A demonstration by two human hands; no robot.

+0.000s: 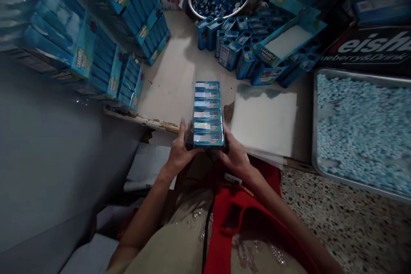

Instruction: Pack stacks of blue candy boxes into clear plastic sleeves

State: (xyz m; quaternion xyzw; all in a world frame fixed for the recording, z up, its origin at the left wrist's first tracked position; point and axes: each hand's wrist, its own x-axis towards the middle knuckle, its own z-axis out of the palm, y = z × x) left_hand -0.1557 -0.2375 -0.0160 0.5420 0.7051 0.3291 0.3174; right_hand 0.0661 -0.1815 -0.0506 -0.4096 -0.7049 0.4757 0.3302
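A pack of blue candy boxes [207, 114], several in one row and seemingly in clear wrap, is between my hands at the table's front edge. My left hand [180, 152] grips its near left corner, thumb along the near end and index finger pointing up beside it. On the other side my right hand [236, 154] holds the near right corner, its fingertips partly hidden by the pack. To the right of the pack lies a stack of white paper [265, 122].
Wrapped stacks of blue boxes [111, 68] line the left side. Blue tins [229, 53] and an open display box [287, 43] stand at the back right, below a metal bowl [192, 2] of small round pieces. A metal tray [316, 124] of pale blue candies is at right.
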